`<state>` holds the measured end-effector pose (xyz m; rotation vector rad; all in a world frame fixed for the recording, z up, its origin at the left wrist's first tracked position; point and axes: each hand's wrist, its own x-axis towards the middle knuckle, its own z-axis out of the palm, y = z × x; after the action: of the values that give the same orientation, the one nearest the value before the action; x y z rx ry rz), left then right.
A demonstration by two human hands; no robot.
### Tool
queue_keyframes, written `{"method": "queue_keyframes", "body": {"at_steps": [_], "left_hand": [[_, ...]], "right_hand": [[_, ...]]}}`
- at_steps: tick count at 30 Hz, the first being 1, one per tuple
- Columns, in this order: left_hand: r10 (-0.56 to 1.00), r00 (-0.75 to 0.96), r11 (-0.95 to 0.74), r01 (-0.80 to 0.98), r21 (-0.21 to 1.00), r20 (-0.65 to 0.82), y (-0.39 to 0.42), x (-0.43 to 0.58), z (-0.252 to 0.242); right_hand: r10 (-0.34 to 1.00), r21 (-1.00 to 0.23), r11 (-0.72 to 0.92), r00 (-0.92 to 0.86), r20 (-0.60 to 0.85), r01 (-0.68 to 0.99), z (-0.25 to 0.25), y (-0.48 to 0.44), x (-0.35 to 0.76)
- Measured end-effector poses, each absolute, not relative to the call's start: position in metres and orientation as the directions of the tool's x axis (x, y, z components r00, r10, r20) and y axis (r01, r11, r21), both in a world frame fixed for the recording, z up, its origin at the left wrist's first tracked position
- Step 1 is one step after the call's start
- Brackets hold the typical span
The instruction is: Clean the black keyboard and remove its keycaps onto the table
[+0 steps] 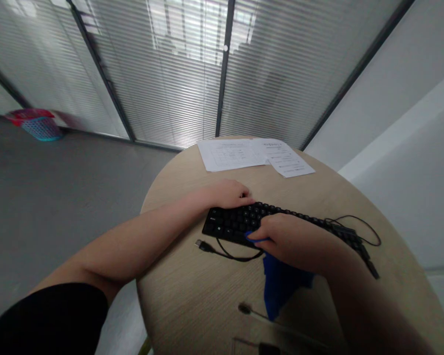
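A black computer keyboard (pixel 231 222) lies on the round wooden table, slanting from the middle toward the right. My left hand (pixel 229 194) grips its far left edge, thumb along the top row of keys. In my right hand (pixel 281 234) is a blue cloth (pixel 284 283), pinched between the fingers and pressed to the near edge of the keys; the rest of it hangs down over the tabletop. A black cable with a USB plug (pixel 206 246) loops out in front of the keyboard, partly hidden by the right hand.
Printed paper sheets (pixel 233 155) lie at the table's far edge. Near me is a thin-handled brush (pixel 245 308), with a partly visible dark item (pixel 269 349) below it. Another cable loop (pixel 372 231) lies right. A red and blue basket (pixel 42 125) stands on the floor by the blinds.
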<state>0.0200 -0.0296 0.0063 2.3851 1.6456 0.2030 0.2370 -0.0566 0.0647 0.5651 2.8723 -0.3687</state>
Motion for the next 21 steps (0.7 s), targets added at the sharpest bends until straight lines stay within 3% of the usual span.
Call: {"method": "queue_keyframes", "body": {"at_steps": [11,21], "left_hand": [[0.946,0.323,-0.311,0.92,0.237,-0.011,-0.029,0.026,0.0],[0.936,0.353,-0.342,0.907,0.245,-0.001,-0.027,0.025,-0.002]], "right_hand": [[0.359,-0.042,0.925,-0.902,-0.24,0.379,0.045,-0.072,0.22],[0.497,-0.039,0.854,-0.837,-0.231,0.518,0.04,-0.075,0.273]]}}
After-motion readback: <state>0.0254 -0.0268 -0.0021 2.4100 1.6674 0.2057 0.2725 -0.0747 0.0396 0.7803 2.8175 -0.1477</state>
